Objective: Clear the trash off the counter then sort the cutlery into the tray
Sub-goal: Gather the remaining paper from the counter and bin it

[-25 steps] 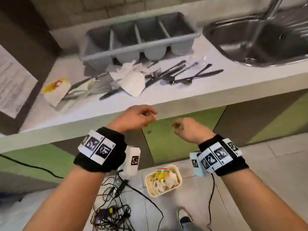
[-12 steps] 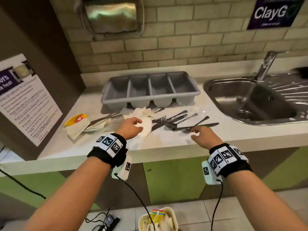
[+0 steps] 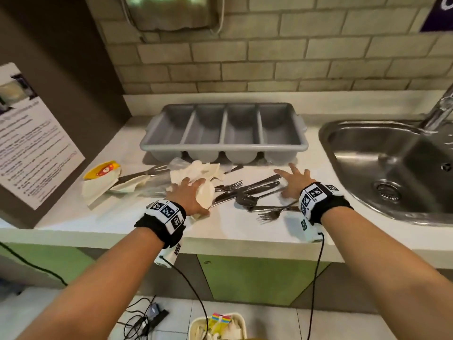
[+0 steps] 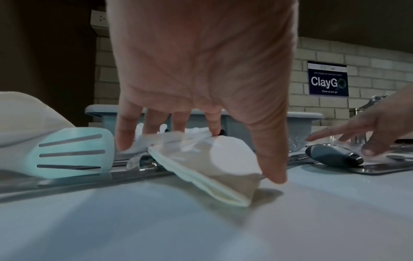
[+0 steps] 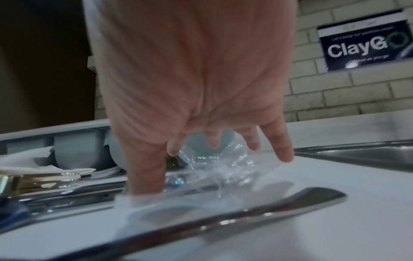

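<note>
A grey cutlery tray (image 3: 220, 146) with several empty compartments stands at the back of the white counter (image 3: 122, 224). In front of it lie forks, knives and spoons (image 3: 250, 192) mixed with crumpled white napkins (image 3: 198, 169). My left hand (image 3: 186, 195) (image 4: 196, 144) lies palm down on a folded napkin (image 3: 207, 196) (image 4: 212, 164), fingers spread, thumb tip on the counter. My right hand (image 3: 294, 180) (image 5: 201, 159) is spread over a clear plastic wrapper (image 5: 214, 167) beside the cutlery, its thumb pressing on the plastic.
More napkins, a fork and a yellow wrapper (image 3: 103, 168) lie at the left. A steel sink (image 3: 392, 168) with a tap is at the right. A bin (image 3: 218, 325) holding trash stands on the floor below, near loose cables (image 3: 144, 320).
Both hands have risen from below the counter edge onto the counter. The left has settled on the folded napkin and the right has reached over the plastic wrapper. The view has tilted up.
</note>
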